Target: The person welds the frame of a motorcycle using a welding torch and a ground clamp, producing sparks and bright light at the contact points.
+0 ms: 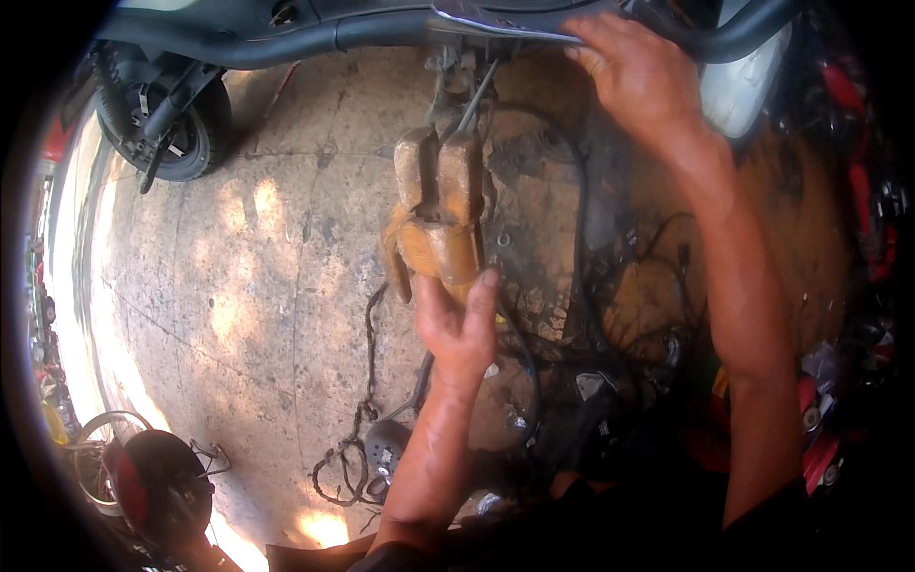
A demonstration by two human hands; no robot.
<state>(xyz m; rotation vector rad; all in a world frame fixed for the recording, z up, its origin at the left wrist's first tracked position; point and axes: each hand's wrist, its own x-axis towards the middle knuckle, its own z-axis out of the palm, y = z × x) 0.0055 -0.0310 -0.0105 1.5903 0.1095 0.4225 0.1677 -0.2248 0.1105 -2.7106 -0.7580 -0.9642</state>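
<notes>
There were two hands: one left hand (456, 329) and one right hand (640, 76), with two forearms (748, 305) behind them. There was one vise (443, 250), and its upright blocks (414, 172) numbered two. Metal strips came to one strip (510, 32), and there was also one thin rod (478, 95). One dark tube (276, 46) and one white panel (748, 91) were in sight. Wheels amounted to a single wheel (195, 138), and small rings likewise to one ring (503, 240). One cord (371, 334) and one large dark disc (164, 481) could be counted. Cables (579, 191) numbered at least two, though their tangle on the right was too dark and crowded for an exact count
</notes>
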